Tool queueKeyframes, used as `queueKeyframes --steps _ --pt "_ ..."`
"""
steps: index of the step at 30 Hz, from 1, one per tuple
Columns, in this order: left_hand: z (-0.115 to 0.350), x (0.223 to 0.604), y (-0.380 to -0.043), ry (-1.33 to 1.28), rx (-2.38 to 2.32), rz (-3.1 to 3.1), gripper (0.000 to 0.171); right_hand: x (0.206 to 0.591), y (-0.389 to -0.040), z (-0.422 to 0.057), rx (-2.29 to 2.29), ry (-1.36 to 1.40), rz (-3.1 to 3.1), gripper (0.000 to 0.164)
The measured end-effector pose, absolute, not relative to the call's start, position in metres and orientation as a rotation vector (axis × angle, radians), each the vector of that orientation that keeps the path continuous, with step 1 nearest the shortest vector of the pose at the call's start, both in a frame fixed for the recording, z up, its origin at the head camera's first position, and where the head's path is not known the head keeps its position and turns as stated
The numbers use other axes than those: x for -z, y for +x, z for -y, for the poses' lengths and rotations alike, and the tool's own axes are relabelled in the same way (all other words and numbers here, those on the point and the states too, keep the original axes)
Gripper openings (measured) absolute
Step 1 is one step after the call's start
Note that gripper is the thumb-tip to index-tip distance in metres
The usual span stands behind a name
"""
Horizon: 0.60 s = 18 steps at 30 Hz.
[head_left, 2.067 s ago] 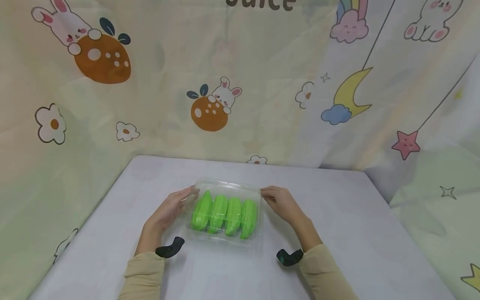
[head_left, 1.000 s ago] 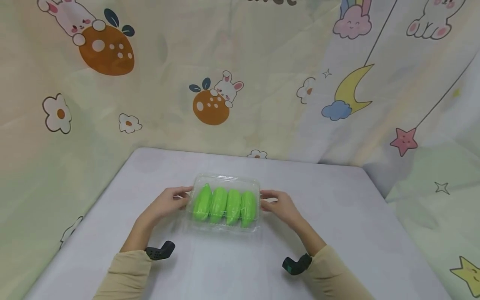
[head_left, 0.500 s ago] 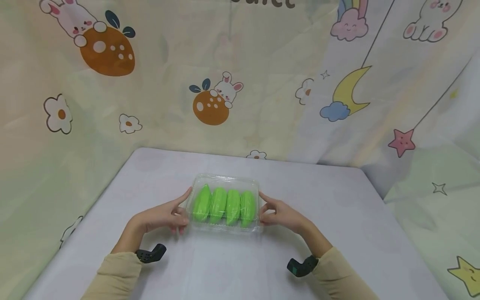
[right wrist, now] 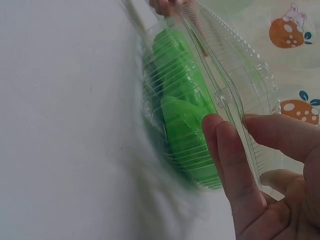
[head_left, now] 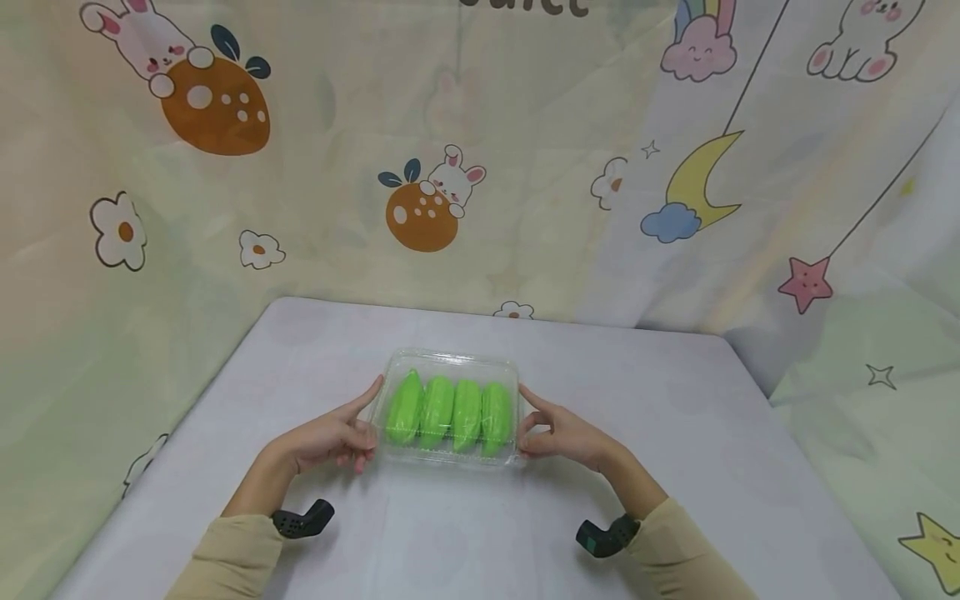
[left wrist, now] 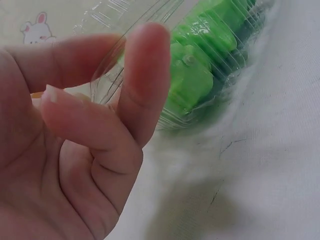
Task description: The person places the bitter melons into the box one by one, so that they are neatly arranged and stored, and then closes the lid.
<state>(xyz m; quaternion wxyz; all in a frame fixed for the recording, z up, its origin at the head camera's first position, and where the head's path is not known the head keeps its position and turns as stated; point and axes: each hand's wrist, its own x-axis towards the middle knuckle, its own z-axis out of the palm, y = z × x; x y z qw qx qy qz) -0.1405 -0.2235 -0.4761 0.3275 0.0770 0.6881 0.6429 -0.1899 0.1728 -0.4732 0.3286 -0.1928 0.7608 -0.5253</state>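
Observation:
A clear plastic clamshell box sits on the table with its lid down. Inside lie several long, ribbed green pieces side by side, vegetable-like in shape. My left hand pinches the box's left rim, one finger stretched toward the far corner. In the left wrist view, thumb and fingertips meet at the clear edge. On the opposite side my right hand likewise pinches the rim. The right wrist view has its thumb and fingers on either side of the box's flange.
The box stands near the middle of a white-covered table. Behind it hangs a printed cloth with rabbits, fruit and flowers. Black wrist devices are strapped at both sleeve cuffs.
Both hands have slid from the box's far corners down along its sides, with the wrists moving outward. The box is slightly shifted in view. Little differs over the last half second.

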Motion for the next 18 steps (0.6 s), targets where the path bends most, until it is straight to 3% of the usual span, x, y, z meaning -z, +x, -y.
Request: queueKeyframes --steps 18 --pt "0.2241 0.4725 -0.1378 0.205 -1.661 -1.859 0.092 0.4764 -0.1878 -0.1740 1.397 -0.492 -2.028 0.089"
